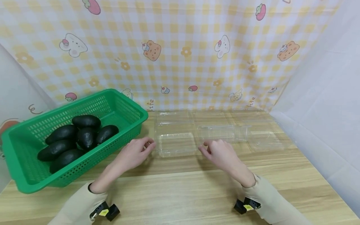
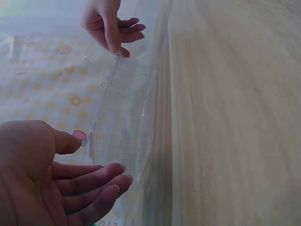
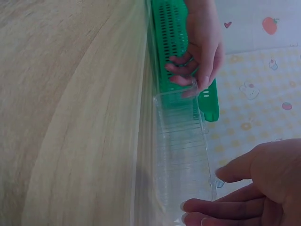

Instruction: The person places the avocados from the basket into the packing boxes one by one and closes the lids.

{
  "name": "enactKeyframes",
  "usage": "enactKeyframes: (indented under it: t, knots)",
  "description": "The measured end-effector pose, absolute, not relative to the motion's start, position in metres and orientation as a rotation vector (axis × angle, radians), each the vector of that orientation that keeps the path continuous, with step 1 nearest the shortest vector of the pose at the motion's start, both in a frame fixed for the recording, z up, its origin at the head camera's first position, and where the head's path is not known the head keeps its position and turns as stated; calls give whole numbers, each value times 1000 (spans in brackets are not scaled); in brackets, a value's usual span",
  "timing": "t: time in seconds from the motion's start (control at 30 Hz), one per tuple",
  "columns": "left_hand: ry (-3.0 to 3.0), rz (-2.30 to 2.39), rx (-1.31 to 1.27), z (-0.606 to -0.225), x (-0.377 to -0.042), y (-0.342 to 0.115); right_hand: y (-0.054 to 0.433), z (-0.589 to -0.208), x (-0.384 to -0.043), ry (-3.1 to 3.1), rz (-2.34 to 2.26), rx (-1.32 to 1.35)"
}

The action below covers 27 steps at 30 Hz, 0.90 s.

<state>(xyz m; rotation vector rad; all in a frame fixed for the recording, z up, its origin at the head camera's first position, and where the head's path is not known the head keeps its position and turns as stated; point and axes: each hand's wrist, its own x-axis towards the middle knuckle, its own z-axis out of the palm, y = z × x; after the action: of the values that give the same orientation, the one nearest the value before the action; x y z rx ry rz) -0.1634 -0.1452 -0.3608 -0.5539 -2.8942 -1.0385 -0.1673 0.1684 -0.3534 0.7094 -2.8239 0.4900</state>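
A clear plastic clamshell box point(image 1: 177, 145) stands with its lid raised on the wooden table, between the two hands. My left hand point(image 1: 137, 151) is at its left side; in the left wrist view the thumb and fingers point(image 2: 110, 172) are spread apart near the box's edge. At the right side is my right hand point(image 1: 222, 153), its thumb and fingers point(image 3: 235, 207) likewise apart beside the clear wall in the right wrist view. Neither hand closes round the box. Several dark avocados point(image 1: 87, 122) lie in a green basket point(image 1: 142, 114), left of the left hand.
More clear plastic boxes point(image 1: 264, 139) stand to the right, beyond the right hand. A yellow checked cloth point(image 1: 185, 68) with cartoon prints hangs behind the table point(image 1: 174, 197). White sheeting point(image 1: 323, 103) runs along the right side.
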Motion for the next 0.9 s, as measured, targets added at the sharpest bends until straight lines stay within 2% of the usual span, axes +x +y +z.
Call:
enactKeyframes:
  t: [0.47,0.9]
  knots:
    - [-2871,-1099,-464,-361,-162,-147,168,-357,-169,-2792,521,711]
    - [-2891,-1357,-385,-359,-165,-148,166,-358,-171,-2862,641,726]
